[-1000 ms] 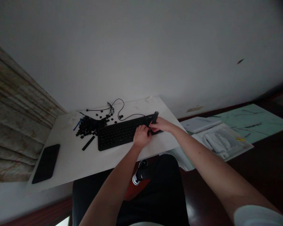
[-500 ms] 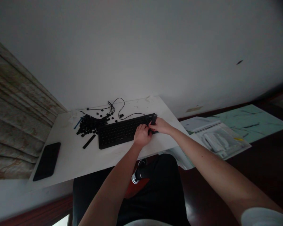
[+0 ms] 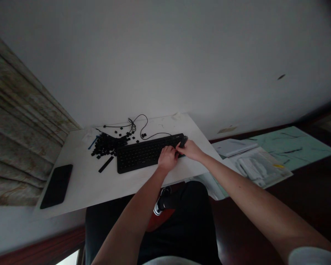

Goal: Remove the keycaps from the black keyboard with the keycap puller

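Note:
A black keyboard (image 3: pixel 139 156) lies slantwise on the white table; its key area looks stripped of most keycaps. My left hand (image 3: pixel 167 158) is over the right part of the keyboard, its fingers curled and close to my right fingertips. What those left fingers hold, if anything, is hidden. My right hand (image 3: pixel 189 149) is closed around a small dark brush (image 3: pixel 183 141), whose bristly end points up and away at the keyboard's right end. A heap of loose black keycaps (image 3: pixel 106 145) lies left of the keyboard, with several scattered behind it.
Close to the heap are a blue stick-like tool (image 3: pixel 93 142) and a long black strip (image 3: pixel 106 164). A black phone-like slab (image 3: pixel 57 186) lies at the table's left. The black cable (image 3: pixel 132 126) coils at the back. Papers and a plastic bag (image 3: pixel 253 165) are on the right.
The view has shifted slightly, so the table's things sit a little further right. Both hands stay at the keyboard's right end, with the brush still in the right one.

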A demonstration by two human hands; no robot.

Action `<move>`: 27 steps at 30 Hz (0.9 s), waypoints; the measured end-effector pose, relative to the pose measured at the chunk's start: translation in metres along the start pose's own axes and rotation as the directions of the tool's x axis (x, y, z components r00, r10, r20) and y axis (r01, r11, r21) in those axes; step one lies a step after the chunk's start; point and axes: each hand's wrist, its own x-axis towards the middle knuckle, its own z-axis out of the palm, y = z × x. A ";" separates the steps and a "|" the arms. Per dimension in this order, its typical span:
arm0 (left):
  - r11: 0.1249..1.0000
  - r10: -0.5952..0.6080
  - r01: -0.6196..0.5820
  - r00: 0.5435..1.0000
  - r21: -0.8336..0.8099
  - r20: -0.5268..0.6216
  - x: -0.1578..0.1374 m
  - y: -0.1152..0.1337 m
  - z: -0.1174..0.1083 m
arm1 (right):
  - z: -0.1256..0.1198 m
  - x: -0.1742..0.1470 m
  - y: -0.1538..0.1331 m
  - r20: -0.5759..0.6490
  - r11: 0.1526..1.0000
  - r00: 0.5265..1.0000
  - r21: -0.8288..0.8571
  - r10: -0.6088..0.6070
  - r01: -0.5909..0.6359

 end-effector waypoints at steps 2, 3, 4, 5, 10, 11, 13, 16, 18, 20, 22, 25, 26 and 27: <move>1.000 0.012 -0.012 1.000 0.021 0.007 0.000 -0.001 0.002 | 0.001 -0.001 -0.001 -0.009 1.000 1.000 -0.004 -0.007 0.007; 0.999 0.022 -0.023 1.000 0.034 0.009 0.000 -0.001 0.002 | 0.002 -0.001 -0.001 -0.017 1.000 1.000 -0.006 -0.009 0.009; 0.998 0.033 -0.034 0.999 0.051 0.009 0.000 -0.001 0.003 | 0.002 -0.002 -0.002 -0.024 1.000 1.000 -0.009 -0.011 0.011; 0.996 0.043 -0.044 0.999 0.072 0.010 0.000 -0.001 0.004 | 0.003 -0.002 -0.002 -0.029 1.000 1.000 -0.014 -0.011 0.011; 0.986 0.063 -0.066 0.998 0.154 0.025 0.000 0.002 0.008 | 0.003 -0.002 -0.003 -0.036 0.997 0.999 -0.074 -0.004 0.001; 0.985 0.063 -0.066 0.998 0.158 0.027 0.000 0.002 0.009 | 0.003 -0.002 -0.004 -0.040 0.996 0.999 -0.090 -0.003 0.000; 0.985 0.061 -0.064 0.998 0.163 0.028 0.000 0.003 0.010 | 0.003 -0.003 -0.004 -0.049 0.993 0.999 -0.120 -0.009 0.003; 0.984 0.057 -0.060 0.998 0.165 0.021 0.000 0.004 0.011 | 0.005 -0.005 -0.006 -0.071 0.989 0.997 -0.145 -0.021 0.010; 0.985 0.053 -0.056 0.998 0.161 0.020 -0.001 0.003 0.011 | 0.007 -0.006 -0.007 -0.094 0.988 0.995 -0.156 -0.020 0.005; 0.987 0.053 -0.056 0.998 0.153 0.026 -0.001 0.004 0.011 | 0.010 -0.006 -0.007 -0.115 0.985 0.993 -0.173 -0.017 -0.003; 0.987 0.055 -0.059 0.998 0.148 0.033 -0.001 0.004 0.011 | 0.012 -0.007 -0.007 -0.128 0.981 0.992 -0.193 -0.016 -0.009; 0.985 0.052 -0.059 0.997 0.160 0.049 -0.002 0.005 0.010 | 0.013 -0.009 -0.007 -0.120 0.975 0.993 -0.222 -0.024 -0.003; 0.984 0.051 -0.060 0.997 0.169 0.056 -0.001 0.006 0.009 | 0.013 -0.010 -0.008 -0.110 0.972 0.994 -0.235 -0.030 0.003; 0.982 0.050 -0.060 0.997 0.178 0.062 -0.001 0.006 0.009 | 0.012 -0.011 -0.010 -0.101 0.968 0.994 -0.249 -0.035 0.009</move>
